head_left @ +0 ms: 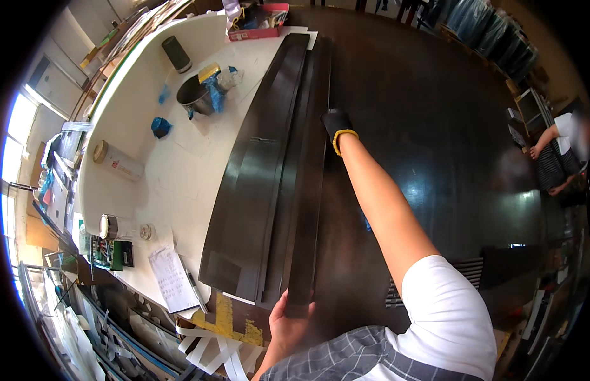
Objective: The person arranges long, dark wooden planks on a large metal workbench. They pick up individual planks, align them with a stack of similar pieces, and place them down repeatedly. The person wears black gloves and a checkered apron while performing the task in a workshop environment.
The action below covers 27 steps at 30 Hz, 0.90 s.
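My bare left hand (290, 322) cups the near end of a long, dark, narrow strip (309, 190), thumb on one side and fingers on the other. Farther along, my right hand (338, 122), in a black glove with a yellow cuff, closes at the strip's right edge; its fingertips are hard to make out. The strip runs away from me, beside wider dark panels (247, 184) that lie lengthwise on the white table (187, 159). Below the panels' near left corner, a handwritten notepad (174, 282) lies with a pen (196, 291) along its side.
Leftward on the table are a dark pot (192, 96) with blue plastic, a dark cylinder (176, 54), a white bottle (120, 162) and a jar (109, 227). A red box (257, 28) stands at the far end. Another person (564, 140) sits at far right.
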Each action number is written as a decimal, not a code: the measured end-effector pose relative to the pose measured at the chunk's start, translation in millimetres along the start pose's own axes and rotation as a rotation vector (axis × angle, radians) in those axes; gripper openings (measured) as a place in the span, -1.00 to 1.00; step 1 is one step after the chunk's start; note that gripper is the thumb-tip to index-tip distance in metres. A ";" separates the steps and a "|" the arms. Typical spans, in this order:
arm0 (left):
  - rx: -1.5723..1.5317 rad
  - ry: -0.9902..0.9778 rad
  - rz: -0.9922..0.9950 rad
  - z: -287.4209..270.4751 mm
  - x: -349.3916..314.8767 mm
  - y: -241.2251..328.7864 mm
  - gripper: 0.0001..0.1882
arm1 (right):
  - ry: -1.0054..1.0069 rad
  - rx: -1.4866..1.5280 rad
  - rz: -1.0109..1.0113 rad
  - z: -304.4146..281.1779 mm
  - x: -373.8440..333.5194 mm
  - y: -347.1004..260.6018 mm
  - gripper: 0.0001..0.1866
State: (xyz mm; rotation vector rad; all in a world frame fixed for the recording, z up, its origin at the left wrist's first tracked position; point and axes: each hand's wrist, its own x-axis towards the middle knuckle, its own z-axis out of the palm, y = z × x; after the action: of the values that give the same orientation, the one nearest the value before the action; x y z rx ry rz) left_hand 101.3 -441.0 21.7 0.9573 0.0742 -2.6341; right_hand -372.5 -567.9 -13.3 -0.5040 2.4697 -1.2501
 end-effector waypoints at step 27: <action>0.093 0.133 0.069 11.2 -48.1 -6.2 -0.60 | -0.176 -0.152 -0.314 -34.5 -357.6 38.6 -0.56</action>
State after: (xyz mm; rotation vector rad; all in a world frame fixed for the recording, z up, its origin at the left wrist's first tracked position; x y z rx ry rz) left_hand 126.9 -422.9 60.4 1.1449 -0.0493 -2.5278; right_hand -77.7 -361.8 20.3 -1.0289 2.4100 -1.0738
